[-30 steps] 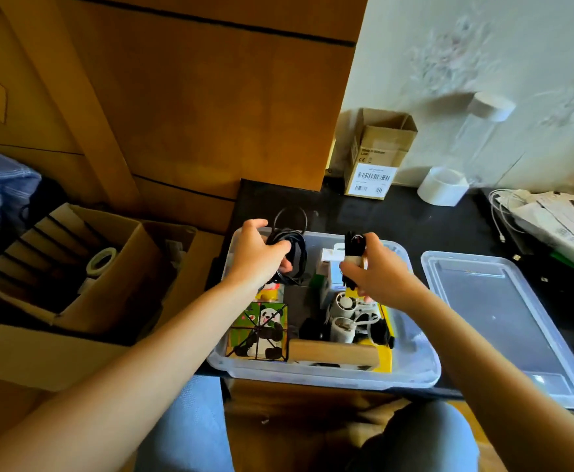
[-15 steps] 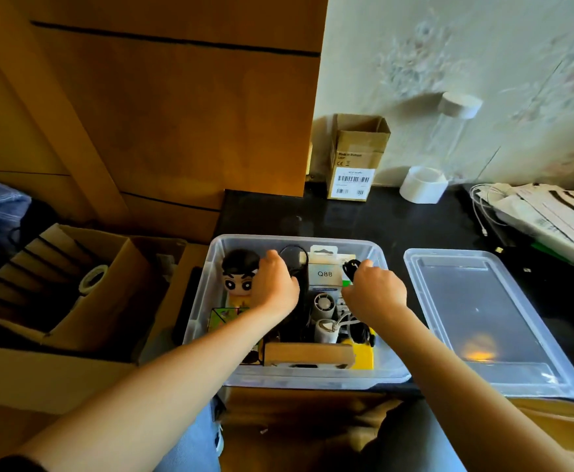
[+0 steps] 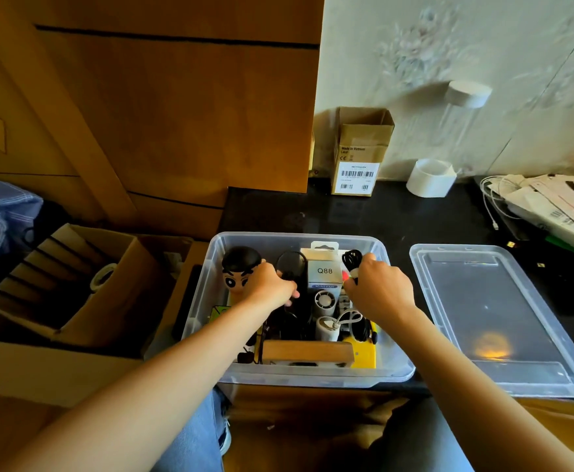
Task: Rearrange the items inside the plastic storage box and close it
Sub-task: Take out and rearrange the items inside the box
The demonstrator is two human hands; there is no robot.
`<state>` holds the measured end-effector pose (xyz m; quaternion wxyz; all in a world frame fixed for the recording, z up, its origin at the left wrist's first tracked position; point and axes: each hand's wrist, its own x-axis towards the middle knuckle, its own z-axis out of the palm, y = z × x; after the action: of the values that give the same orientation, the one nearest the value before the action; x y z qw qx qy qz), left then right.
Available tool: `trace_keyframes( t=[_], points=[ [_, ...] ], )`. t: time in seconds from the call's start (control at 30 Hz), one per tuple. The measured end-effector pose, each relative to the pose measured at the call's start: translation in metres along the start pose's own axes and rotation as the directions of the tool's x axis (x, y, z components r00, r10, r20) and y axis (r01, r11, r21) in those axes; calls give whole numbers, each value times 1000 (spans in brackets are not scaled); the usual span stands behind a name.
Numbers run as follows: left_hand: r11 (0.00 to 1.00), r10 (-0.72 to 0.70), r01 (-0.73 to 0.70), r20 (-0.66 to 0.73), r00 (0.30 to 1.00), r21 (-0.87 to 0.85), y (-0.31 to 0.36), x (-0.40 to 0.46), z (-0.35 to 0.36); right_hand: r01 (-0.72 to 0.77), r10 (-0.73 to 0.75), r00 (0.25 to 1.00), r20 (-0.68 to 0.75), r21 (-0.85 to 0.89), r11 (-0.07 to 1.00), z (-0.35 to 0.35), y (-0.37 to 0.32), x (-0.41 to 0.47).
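Head view: both hands are down inside the box (image 3: 394,367), which sits on the dark counter with its lid (image 3: 489,315) lying flat just to the right, well clear of the rim.

The left hand (image 3: 272,287) is curled round a black cable bundle (image 3: 290,267), pushing it into the slot between the doll (image 3: 239,270) on its left and the Q88 carton (image 3: 324,272) on its right. The right hand (image 3: 379,291) is closed on a second coiled cord (image 3: 352,258), whose loops stick up just beyond the knuckles, against the carton's right side.

To do this step well, I would press each coil down until nothing stands above the rim, keeping the loops gathered so that none springs loose. The carton's hang tab already reaches rim height, so tilting or laying it down looks wise. Loose ends nearer the wrists, around the fan (image 3: 323,299), should be tucked in before the lid goes on.
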<state>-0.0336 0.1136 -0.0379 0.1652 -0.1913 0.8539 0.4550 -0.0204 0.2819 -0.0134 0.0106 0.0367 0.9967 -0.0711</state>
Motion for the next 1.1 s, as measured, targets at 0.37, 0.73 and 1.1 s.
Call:
trace_keyframes(
  t=[0.37, 0.73, 1.1],
  points=[
    [998, 47, -52, -120, 992, -37, -6, -3, -3, 8, -9, 1000, 12, 82, 997, -2, 4, -2],
    [982, 28, -19, -42, 999, 188, 9, 4, 11, 33, -71, 992, 99, 344, 938, -5, -1, -1],
    [988, -146, 152, 172, 974, -21, 2, 31, -2, 14, -125, 975, 185, 508, 861, -13, -19, 0]
  ],
)
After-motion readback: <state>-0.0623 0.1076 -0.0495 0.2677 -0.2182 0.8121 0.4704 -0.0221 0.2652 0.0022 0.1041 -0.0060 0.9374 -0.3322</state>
